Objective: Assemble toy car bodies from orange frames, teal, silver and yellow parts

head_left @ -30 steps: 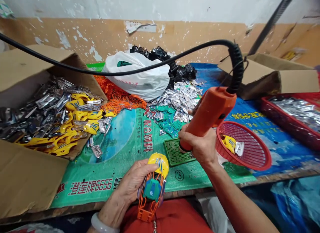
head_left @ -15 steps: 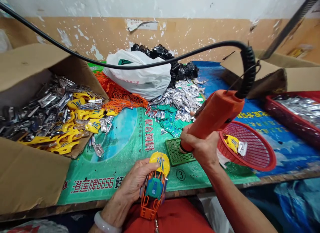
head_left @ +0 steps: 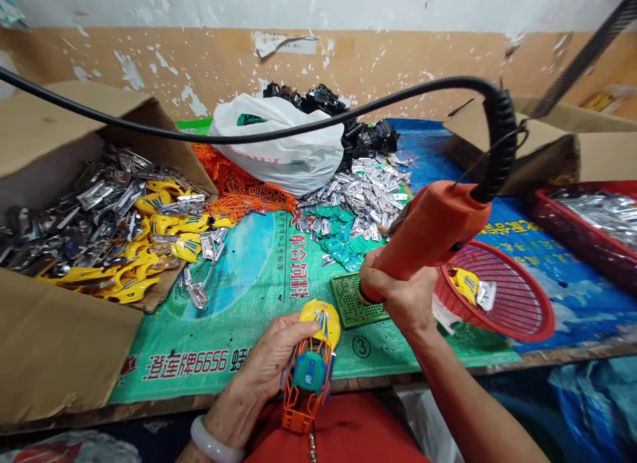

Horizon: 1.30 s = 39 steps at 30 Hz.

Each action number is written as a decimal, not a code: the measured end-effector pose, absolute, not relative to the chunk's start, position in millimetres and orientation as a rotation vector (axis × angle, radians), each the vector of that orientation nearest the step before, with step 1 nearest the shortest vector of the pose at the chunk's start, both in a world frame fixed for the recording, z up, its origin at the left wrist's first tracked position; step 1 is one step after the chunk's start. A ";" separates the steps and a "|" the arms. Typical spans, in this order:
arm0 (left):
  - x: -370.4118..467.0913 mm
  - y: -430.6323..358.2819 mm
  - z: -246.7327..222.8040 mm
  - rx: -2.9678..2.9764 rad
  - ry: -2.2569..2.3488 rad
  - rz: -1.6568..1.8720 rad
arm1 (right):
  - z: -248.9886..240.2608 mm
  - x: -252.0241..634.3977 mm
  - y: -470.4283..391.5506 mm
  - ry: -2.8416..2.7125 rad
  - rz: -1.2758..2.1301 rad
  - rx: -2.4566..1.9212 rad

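We see a cardboard box (head_left: pixel 54 350) at left, lying open, loaded with silver parts (head_left: pixel 74 217) and yellow parts (head_left: pixel 124 274), some at its mouth. The round red basket (head_left: pixel 540 314) at right holds a yellow piece (head_left: pixel 465 284) with a silver piece beside it. Behind it, a red tray (head_left: pixel 552 227) is full of shiny pieces (head_left: pixel 597 211). White plastic bag (head_left: pixel 288 154), green showing at its opening. Second box (head_left: pixel 537 141), far right: we can't tell the contents.

Left hand (head_left: pixel 276 347) grasps the toy-like assembly (head_left: pixel 309 373) from its left side, thumb on top. Right hand (head_left: pixel 405 294) is wrapped around an orange power tool (head_left: pixel 430 227), tilted, lower end down at the green perforated tray (head_left: pixel 344 307); we can't tell whether its tip touches.

The assembly sits in the left hand at the table's near edge, in front of red clothing (head_left: pixel 348 426). We note a yellow front with blue marks, an orange open frame and a green middle cover.
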<state>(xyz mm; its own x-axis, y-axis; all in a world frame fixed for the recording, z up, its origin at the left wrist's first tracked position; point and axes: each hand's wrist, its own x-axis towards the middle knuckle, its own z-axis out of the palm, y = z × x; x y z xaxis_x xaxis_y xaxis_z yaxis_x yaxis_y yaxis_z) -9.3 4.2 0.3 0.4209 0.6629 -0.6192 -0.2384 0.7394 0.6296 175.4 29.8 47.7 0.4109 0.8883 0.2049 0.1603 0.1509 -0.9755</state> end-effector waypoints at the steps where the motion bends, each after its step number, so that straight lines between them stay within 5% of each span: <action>1: -9.1 3.9 -0.1 0.489 0.987 0.599 | 47.2 175.0 29.2 -1.061 0.674 -1.342; 39: -4.6 4.5 -6.8 0.454 0.931 0.621 | 78.3 136.0 21.1 -0.951 1.004 -0.891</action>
<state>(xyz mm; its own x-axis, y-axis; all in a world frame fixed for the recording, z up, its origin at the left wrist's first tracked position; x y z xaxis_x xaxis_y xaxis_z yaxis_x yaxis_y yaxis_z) -4.6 4.5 -6.8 0.4462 0.6672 -0.5964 -0.2934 0.7387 0.6068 136.0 21.1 78.3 0.2411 0.9450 0.2210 -0.2724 0.2845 -0.9192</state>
